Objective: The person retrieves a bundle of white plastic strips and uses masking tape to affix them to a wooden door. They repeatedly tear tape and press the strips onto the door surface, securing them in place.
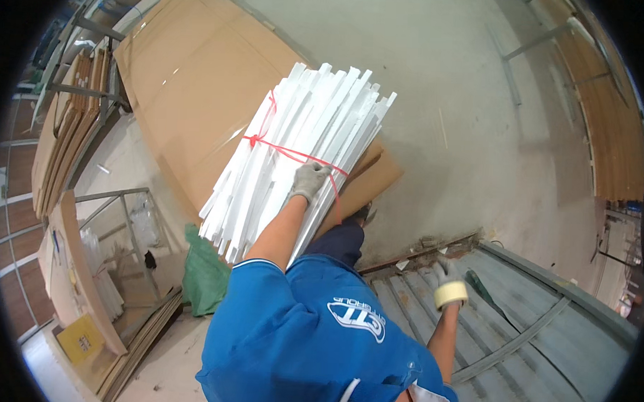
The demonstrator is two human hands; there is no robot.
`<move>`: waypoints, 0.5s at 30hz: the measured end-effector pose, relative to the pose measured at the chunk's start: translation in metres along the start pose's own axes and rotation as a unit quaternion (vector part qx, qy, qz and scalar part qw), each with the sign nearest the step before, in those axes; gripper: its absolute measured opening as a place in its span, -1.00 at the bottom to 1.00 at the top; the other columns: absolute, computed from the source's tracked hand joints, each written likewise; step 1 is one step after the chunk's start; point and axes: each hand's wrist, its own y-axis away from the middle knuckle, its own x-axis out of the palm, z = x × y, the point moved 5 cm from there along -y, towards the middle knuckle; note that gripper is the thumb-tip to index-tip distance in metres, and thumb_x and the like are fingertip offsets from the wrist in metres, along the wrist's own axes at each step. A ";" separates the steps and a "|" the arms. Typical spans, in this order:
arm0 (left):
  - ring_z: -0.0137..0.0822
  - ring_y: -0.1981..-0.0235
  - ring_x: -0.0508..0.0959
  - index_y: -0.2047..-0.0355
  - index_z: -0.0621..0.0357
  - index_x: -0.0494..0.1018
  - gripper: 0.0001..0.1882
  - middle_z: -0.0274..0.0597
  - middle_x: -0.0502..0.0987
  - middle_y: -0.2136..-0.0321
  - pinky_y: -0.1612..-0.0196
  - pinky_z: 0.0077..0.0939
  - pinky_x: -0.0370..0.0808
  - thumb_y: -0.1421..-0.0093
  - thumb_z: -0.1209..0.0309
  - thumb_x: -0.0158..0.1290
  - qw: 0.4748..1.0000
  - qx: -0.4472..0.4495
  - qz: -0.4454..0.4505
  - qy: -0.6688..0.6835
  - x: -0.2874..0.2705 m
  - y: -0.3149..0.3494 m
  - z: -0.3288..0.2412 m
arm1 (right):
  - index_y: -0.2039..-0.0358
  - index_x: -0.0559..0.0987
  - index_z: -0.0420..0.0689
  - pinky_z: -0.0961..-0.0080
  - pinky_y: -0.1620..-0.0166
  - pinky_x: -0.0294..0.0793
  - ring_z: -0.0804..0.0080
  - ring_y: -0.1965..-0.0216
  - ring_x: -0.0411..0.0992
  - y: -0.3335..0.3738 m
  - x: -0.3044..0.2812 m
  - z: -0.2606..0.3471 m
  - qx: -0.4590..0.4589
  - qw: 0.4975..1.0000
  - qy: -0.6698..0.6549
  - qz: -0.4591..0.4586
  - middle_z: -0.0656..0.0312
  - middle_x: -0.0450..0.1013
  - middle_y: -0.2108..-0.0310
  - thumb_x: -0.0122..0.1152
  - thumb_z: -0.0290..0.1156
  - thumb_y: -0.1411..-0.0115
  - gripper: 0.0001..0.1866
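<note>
Gripping the red strap [288, 153] (round white strips [325, 105]) is the left hand [309, 180].

Left arm [277, 229] forward, gloved left grip [310, 181] curled; right arm [442, 345] wide, gloved right grip [444, 273] blurred

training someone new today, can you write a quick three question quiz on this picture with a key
1. True or false: the left hand is bare.
2. Which colour is the strap around the white strips?
A) green
B) red
C) yellow
3. Fill in: the tape roll sits around the ____ of the right hand.

Key:
1. False; it wears a grey glove.
2. B
3. wrist
</note>
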 end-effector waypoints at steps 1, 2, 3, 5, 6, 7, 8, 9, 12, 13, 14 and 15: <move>-0.02 0.26 0.66 0.14 0.24 0.60 -0.49 0.06 0.67 0.26 0.08 -0.21 0.56 -0.11 0.04 0.28 0.995 0.027 -0.051 -0.083 -0.014 -0.005 -0.005 | -0.07 0.55 -0.22 0.39 -0.07 0.49 0.29 0.04 0.54 -0.022 0.014 0.012 0.028 0.997 -0.049 0.055 0.05 0.58 0.01 0.27 -0.35 -0.28 -0.62; 0.10 0.08 0.61 0.04 0.23 0.57 -0.42 0.11 0.64 0.14 -0.04 -0.15 0.50 -0.07 0.04 0.30 0.995 -0.007 -0.041 -0.092 -0.026 -0.008 -0.005 | -0.07 0.55 -0.22 0.39 -0.06 0.50 0.29 0.05 0.54 -0.044 0.010 0.030 0.035 0.997 -0.042 0.051 0.05 0.58 0.01 0.27 -0.36 -0.28 -0.62; 0.08 0.02 0.58 0.01 0.22 0.55 -0.39 0.12 0.61 0.09 -0.08 -0.16 0.49 -0.06 0.04 0.31 0.994 0.016 -0.051 -0.100 -0.035 -0.011 -0.011 | -0.07 0.55 -0.23 0.39 -0.05 0.51 0.30 0.06 0.55 -0.062 0.011 0.045 0.026 0.997 -0.053 0.050 0.04 0.58 0.02 0.27 -0.37 -0.28 -0.63; 0.04 -0.11 0.52 -0.06 0.21 0.51 -0.32 0.12 0.56 0.00 -0.15 -0.18 0.45 -0.04 0.03 0.33 0.986 0.045 -0.119 -0.112 -0.048 -0.013 -0.026 | -0.07 0.55 -0.23 0.40 -0.07 0.51 0.30 0.05 0.54 -0.093 0.006 0.056 0.003 0.994 -0.094 0.059 0.05 0.58 0.02 0.28 -0.39 -0.27 -0.63; 0.04 -0.19 0.44 -0.19 0.19 0.40 -0.20 0.12 0.46 -0.13 -0.23 -0.20 0.41 -0.02 0.03 0.36 0.987 0.000 -0.110 -0.121 -0.047 -0.019 -0.032 | -0.07 0.55 -0.23 0.40 -0.07 0.50 0.31 0.04 0.54 -0.104 0.003 0.056 0.005 0.991 -0.113 0.070 0.05 0.57 0.02 0.29 -0.40 -0.27 -0.62; 0.04 -0.19 0.45 -0.21 0.18 0.38 -0.17 0.12 0.45 -0.14 -0.24 -0.19 0.41 -0.01 0.03 0.36 0.988 0.006 -0.111 -0.105 -0.046 -0.020 -0.038 | -0.07 0.55 -0.23 0.40 -0.08 0.50 0.31 0.04 0.53 -0.110 0.002 0.055 -0.007 0.991 -0.109 0.076 0.06 0.57 0.03 0.29 -0.40 -0.27 -0.63; 0.04 -0.18 0.45 -0.24 0.18 0.35 -0.15 0.13 0.43 -0.15 -0.25 -0.19 0.40 -0.01 0.04 0.36 0.989 -0.012 -0.114 -0.098 -0.039 -0.025 -0.048 | -0.07 0.55 -0.23 0.40 -0.08 0.50 0.32 0.03 0.53 -0.127 -0.003 0.054 -0.019 0.990 -0.105 0.092 0.06 0.57 0.03 0.29 -0.40 -0.27 -0.63; 0.04 -0.18 0.45 -0.26 0.17 0.33 -0.13 0.13 0.42 -0.17 -0.25 -0.18 0.40 0.00 0.04 0.37 0.989 -0.027 -0.114 -0.087 -0.032 -0.026 -0.054 | -0.07 0.55 -0.23 0.39 -0.09 0.49 0.32 0.03 0.52 -0.141 -0.005 0.052 -0.040 0.987 -0.115 0.109 0.07 0.57 0.03 0.29 -0.41 -0.27 -0.63; 0.05 -0.20 0.43 -0.28 0.12 0.30 -0.10 0.11 0.41 -0.16 -0.26 -0.18 0.40 0.01 0.04 0.38 0.985 -0.063 -0.132 -0.088 -0.019 -0.019 -0.057 | -0.10 0.53 -0.21 0.38 -0.09 0.49 0.31 0.04 0.53 -0.181 0.000 0.054 -0.084 0.982 -0.030 0.167 0.07 0.56 0.02 0.36 -0.39 -0.20 -0.54; 0.05 -0.20 0.42 -0.28 0.11 0.30 -0.10 0.11 0.41 -0.15 -0.25 -0.18 0.41 0.02 0.04 0.39 0.983 -0.082 -0.138 -0.084 -0.015 -0.014 -0.052 | -0.11 0.52 -0.21 0.37 -0.09 0.49 0.30 0.04 0.53 -0.191 0.003 0.054 -0.071 0.979 0.028 0.188 0.07 0.56 0.02 0.38 -0.38 -0.18 -0.51; 0.06 -0.19 0.43 -0.27 0.10 0.31 -0.11 0.06 0.42 -0.13 -0.24 -0.16 0.42 0.03 0.05 0.39 0.981 -0.104 -0.139 -0.089 -0.012 -0.009 -0.045 | -0.13 0.51 -0.19 0.34 -0.09 0.51 0.23 0.04 0.54 -0.208 0.004 0.063 -0.085 0.970 0.072 0.217 0.03 0.54 -0.01 0.44 -0.34 -0.11 -0.43; 0.05 -0.18 0.43 -0.26 0.11 0.31 -0.12 0.06 0.42 -0.13 -0.24 -0.16 0.42 0.03 0.06 0.39 0.978 -0.107 -0.156 -0.086 -0.013 -0.003 -0.036 | -0.13 0.51 -0.18 0.32 -0.10 0.50 0.19 0.03 0.53 -0.225 0.010 0.082 -0.155 0.956 0.087 0.232 0.02 0.53 -0.02 0.44 -0.34 -0.10 -0.43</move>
